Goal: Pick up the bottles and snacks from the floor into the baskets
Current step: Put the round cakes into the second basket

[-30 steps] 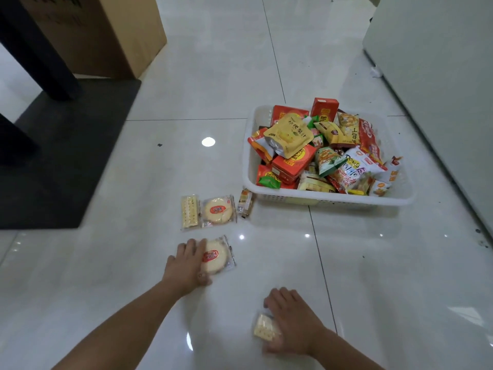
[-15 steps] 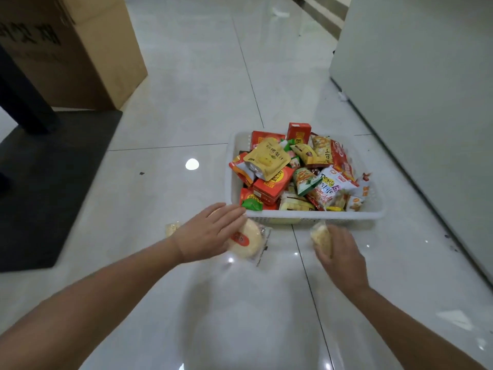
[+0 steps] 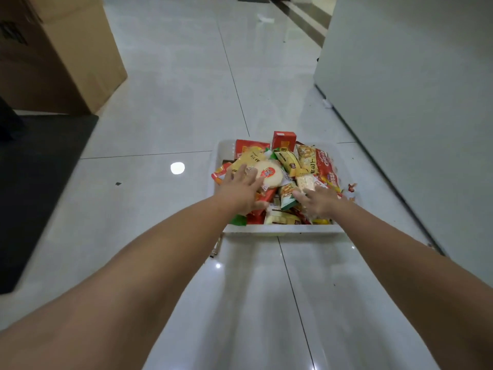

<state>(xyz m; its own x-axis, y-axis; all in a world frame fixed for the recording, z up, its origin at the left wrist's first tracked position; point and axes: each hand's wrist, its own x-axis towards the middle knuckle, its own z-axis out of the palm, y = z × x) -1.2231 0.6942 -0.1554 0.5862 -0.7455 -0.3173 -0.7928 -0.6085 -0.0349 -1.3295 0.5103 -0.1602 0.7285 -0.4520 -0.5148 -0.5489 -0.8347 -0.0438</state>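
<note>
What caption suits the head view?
Both hands, left hand and right hand, open above a snack-filled white basket.

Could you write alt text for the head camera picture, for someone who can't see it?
Two bare hands, left hand and right hand, reach over a white plastic basket heaped with colourful snack packets, by a round pale wrapped cracker and a square cracker pack. The basket sits on a glossy white tiled floor near a brown cardboard box.

Bright overhead light glares off the glossy floor (image 3: 170, 108); motion-softened hands, wide-angle bending at edges.
</note>
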